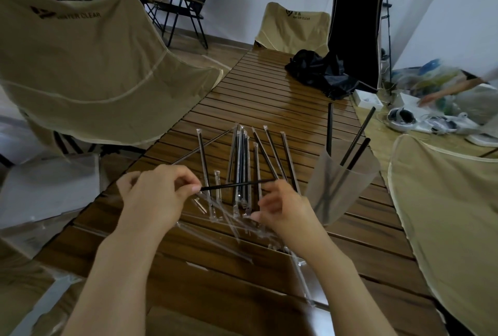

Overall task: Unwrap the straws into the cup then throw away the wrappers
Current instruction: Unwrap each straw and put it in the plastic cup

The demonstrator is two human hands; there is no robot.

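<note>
Hands: left [159, 192] pinching a black straw [237, 184]; right [283, 206] curled, gripping a clear wrapper [242, 228].

Two bare forearms reach in from the bottom edge, with no sleeve showing on either one up to the frame border. The left hand [153, 195] and the right hand [283, 209] wear no gloves, rings, watch or wristband. The fingers [188, 187] are slim, with short, plain, unpainted nails visible at the tips. Both wrists are narrow, and the forearms widen toward the bottom edge. No clothing, strap or marking shows on either arm.
</note>
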